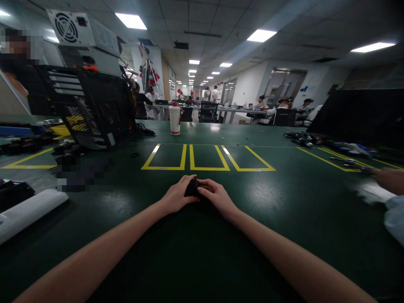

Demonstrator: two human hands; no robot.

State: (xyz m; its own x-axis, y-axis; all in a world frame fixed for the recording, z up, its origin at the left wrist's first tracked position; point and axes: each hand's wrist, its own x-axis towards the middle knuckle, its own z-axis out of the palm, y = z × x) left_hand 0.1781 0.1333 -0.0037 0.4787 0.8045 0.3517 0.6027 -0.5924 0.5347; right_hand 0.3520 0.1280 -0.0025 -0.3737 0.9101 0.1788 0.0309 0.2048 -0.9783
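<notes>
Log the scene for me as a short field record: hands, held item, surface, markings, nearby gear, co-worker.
Left hand: closed around the held item
Right hand: thumb and fingers on the same item
Held item: small black object, mostly covered; exact type unclear
Surface: green tabletop
Markings: three U-shaped yellow tape outlines just beyond the hands
Left: computer case, power supply unit above it
Beyond the markings: upright white bottle
Co-worker's hand: right edge
</notes>
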